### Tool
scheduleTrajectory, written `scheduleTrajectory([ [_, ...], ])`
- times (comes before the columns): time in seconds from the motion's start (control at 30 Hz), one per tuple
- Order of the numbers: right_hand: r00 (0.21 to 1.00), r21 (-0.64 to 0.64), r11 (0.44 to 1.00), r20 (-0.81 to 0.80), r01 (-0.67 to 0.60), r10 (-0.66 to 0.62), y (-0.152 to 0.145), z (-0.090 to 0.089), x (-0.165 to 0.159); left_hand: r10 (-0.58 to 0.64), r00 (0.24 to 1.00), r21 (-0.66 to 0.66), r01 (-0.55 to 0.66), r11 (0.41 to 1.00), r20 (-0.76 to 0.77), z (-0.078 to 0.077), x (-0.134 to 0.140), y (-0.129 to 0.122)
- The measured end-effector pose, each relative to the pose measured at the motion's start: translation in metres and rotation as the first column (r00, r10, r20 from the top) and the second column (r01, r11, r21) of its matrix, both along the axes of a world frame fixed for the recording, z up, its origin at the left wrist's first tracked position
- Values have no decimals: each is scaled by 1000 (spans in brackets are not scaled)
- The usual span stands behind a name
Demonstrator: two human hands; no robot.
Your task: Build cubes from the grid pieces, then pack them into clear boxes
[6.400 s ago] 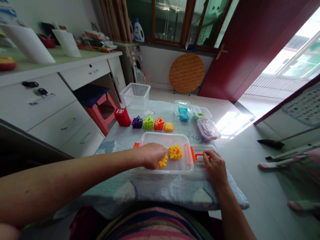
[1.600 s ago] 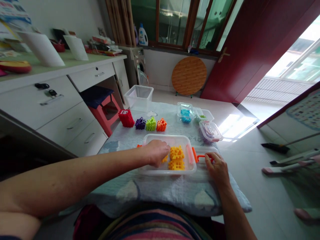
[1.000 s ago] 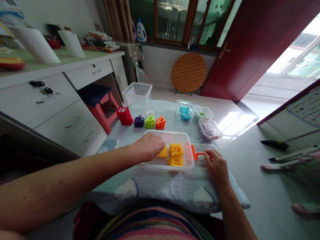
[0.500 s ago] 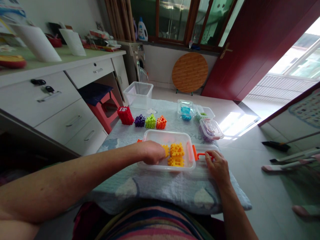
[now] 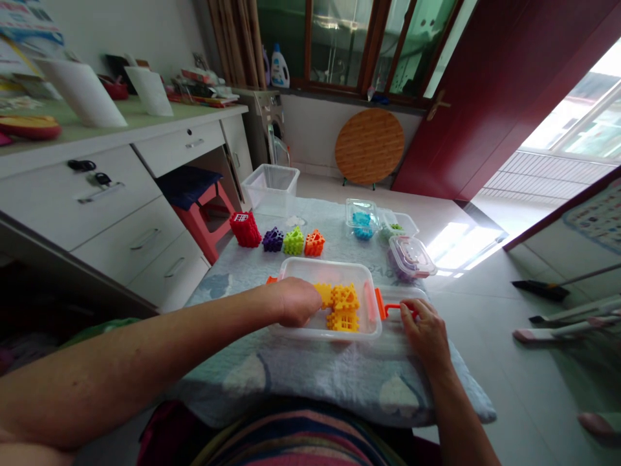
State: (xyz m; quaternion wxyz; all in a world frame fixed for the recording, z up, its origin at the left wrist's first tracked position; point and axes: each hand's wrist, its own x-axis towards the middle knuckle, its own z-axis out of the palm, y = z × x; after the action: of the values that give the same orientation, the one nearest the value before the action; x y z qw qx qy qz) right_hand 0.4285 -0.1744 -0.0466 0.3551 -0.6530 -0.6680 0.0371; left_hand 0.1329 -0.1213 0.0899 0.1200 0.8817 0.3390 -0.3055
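A clear plastic box (image 5: 301,333) with orange latches stands on the cloth-covered table in front of me. My left hand (image 5: 299,301) reaches into it, fingers closed around a yellow interlocking block (image 5: 323,294); its fingertips are partly hidden. Several more yellow blocks (image 5: 344,307) lie beside that hand in the box. On the right, my right hand (image 5: 423,323) is closed on the orange handle (image 5: 395,308) that sticks out from the box's side. Beneath that hand lies a clear flat lid (image 5: 402,340).
Beyond the box stand red blocks (image 5: 246,228), a purple block (image 5: 273,239), a green block (image 5: 294,240) and an orange block (image 5: 315,242). A clear bin (image 5: 274,188) is at the far left. Small containers hold blue pieces (image 5: 361,223), green pieces (image 5: 396,227) and purple ones (image 5: 411,255).
The whole view has shifted slightly downward in the picture. More of the yellow block shows beside my left hand. My right hand stays on the handle.
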Motion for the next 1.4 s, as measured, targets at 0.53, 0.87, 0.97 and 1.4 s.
scheduleTrajectory([
  [0.53, 1000, -25, 1000, -28, -3, 3, 0, -4, 2, 213, 906, 322, -338, 884, 367, -2, -30, 139],
  [0.87, 1000, -18, 1000, -29, 2, -2, -1, -4, 2, 281, 925, 280, -349, 894, 256, -47, 1, 164],
  [0.97, 1000, -12, 1000, -29, -1, 0, 0, -3, 2, 261, 930, 299, -335, 894, 260, -53, 1, 167],
  [1.4, 1000, -16, 1000, -26, -5, 5, 0, -3, 2, 230, 936, 342, -315, 885, 266, -57, -2, 169],
])
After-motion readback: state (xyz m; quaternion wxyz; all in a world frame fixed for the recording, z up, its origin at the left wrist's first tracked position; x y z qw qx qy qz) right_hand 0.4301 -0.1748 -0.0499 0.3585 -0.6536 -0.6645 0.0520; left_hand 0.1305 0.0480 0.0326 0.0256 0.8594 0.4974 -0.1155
